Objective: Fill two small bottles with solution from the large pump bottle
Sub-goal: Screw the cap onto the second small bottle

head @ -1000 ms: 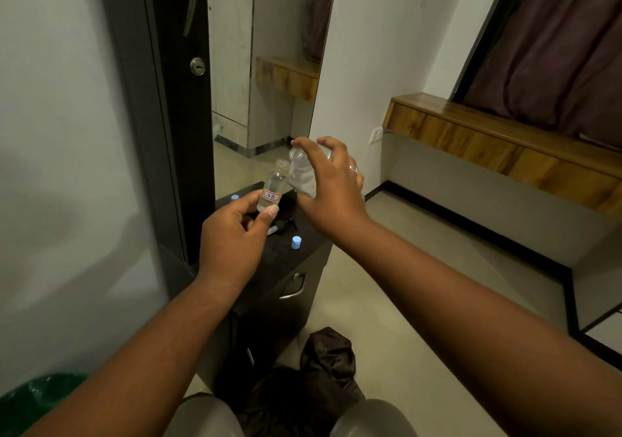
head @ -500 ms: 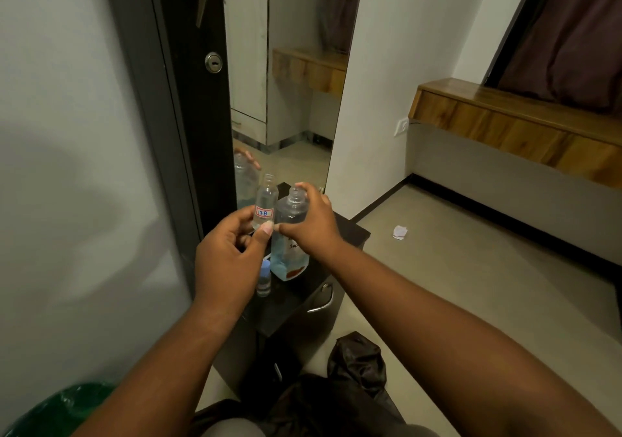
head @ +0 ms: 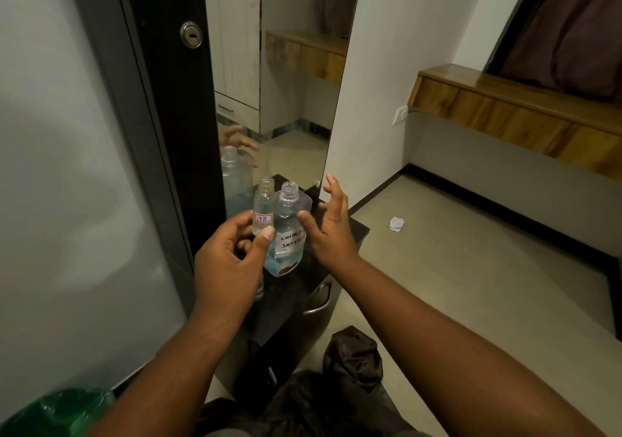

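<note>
My left hand holds a small clear bottle upright, uncapped, with a red-bordered label reading 17B. Just right of it the large clear bottle stands uncapped on the black cabinet, with blue liquid at its bottom and a handwritten paper label. My right hand hovers beside the large bottle with fingers spread, not touching it. Another small bottle is partly hidden behind my left hand.
A tall mirror behind the cabinet reflects the bottle and a hand. A dark bag lies on the floor below the cabinet, a green bin liner at lower left, a crumpled paper on the floor.
The large bottle went from tilted over the small bottle to standing on the cabinet. My right hand has let go of it and opened.
</note>
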